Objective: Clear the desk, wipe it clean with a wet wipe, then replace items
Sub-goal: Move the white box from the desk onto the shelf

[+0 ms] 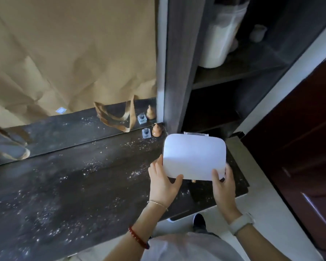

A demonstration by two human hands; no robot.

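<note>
A white rounded case point(194, 157) with a clear handle on its far edge and a small gold clasp at its near edge is over the right end of the dark desk point(73, 185). My left hand point(163, 182) grips its near left corner, thumb on top. Its near right corner is gripped by my right hand point(223, 187) in the same way. I cannot tell whether the case rests on the desk or is lifted. The desk surface is speckled with pale crumbs and dust. A small clear glass bottle point(146, 132) and a brown gourd figurine point(157, 130) stand at the back right.
A mirror strip point(64, 127) runs along the desk's back, under brown paper point(70, 49) covering the wall. A grey shelf unit point(224, 72) with a white container point(218, 44) rises at the right. A dark red door point(305, 147) is further right.
</note>
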